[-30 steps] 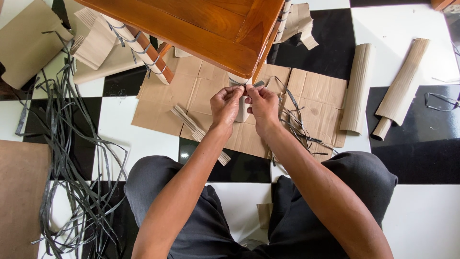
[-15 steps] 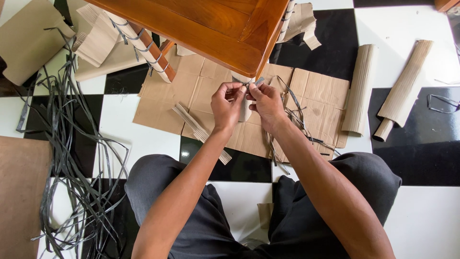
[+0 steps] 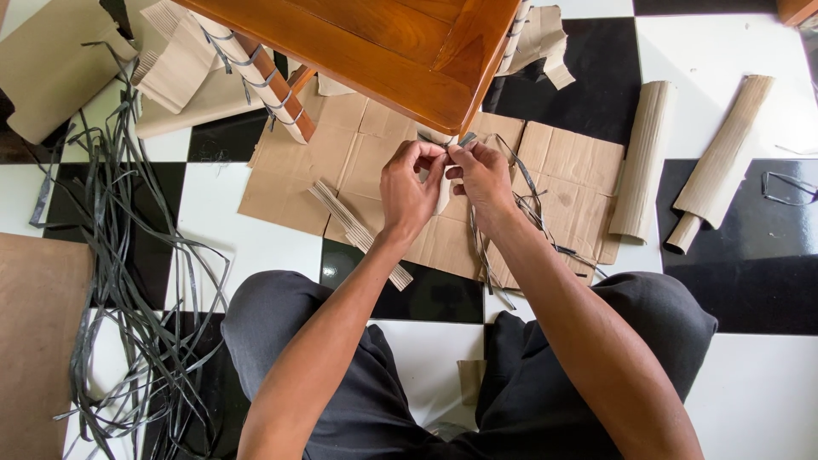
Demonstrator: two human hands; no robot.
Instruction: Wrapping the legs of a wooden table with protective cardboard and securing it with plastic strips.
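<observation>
I sit on a checkered floor in front of a brown wooden table [image 3: 375,43]. My left hand [image 3: 411,192] and my right hand [image 3: 480,179] meet just below the table's near corner. Both pinch a thin dark plastic strap [image 3: 467,139] around the table leg [image 3: 441,192], which is wrapped in pale corrugated cardboard and mostly hidden behind my fingers. More loose strap ends [image 3: 530,204] trail to the right of my right hand over a flattened cardboard sheet [image 3: 562,183].
A big tangle of dark straps [image 3: 128,255] lies on the left. Another table leg [image 3: 264,81], wrapped and strapped, shows at upper left. Two corrugated cardboard rolls [image 3: 643,158] [image 3: 724,158] lie on the right. A folded corrugated strip [image 3: 358,234] rests by my left wrist.
Both hands stayed at the leg, working the strap; my fingers shifted slightly upward and closer to the table corner. The view drifted a little.
</observation>
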